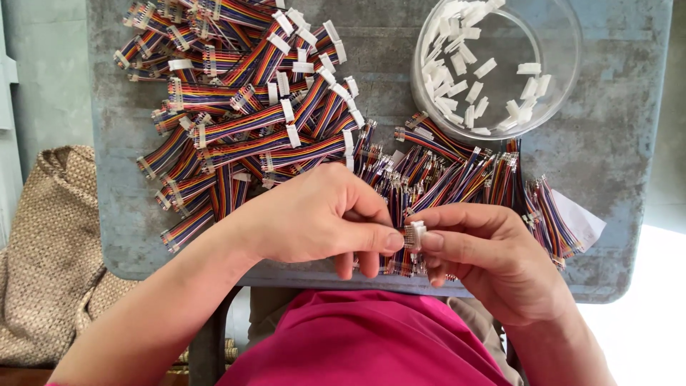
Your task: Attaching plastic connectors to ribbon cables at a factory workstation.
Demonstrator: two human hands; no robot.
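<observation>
1. Overhead, from the head camera, we look down on a worn grey table (614,157) with our two bare hands meeting at its near edge, above a pink shirt (371,343)
2. Our left hand (314,218) has its thumb and fingers closed on a short rainbow ribbon cable (400,261), whose wires hang below the fingers; our right hand (486,254) pinches a small white connector housing (416,232) between thumb and forefinger. The housing sits right at the cable's end, touching both thumbs; we cannot tell whether it is fully seated
3. Far left on the table lies a large heap of finished cables (250,107), each already carrying white housings, so we judge a good share of the work done
4. Just beyond our hands spreads a row of bare-ended cables (457,179), with metal tips and no housings: these look left to do
5. At the far right stands a clear round tub (564,64) of loose white housings, about half full along its left side
6. A woven bag (50,250) rests on the floor to our left
</observation>
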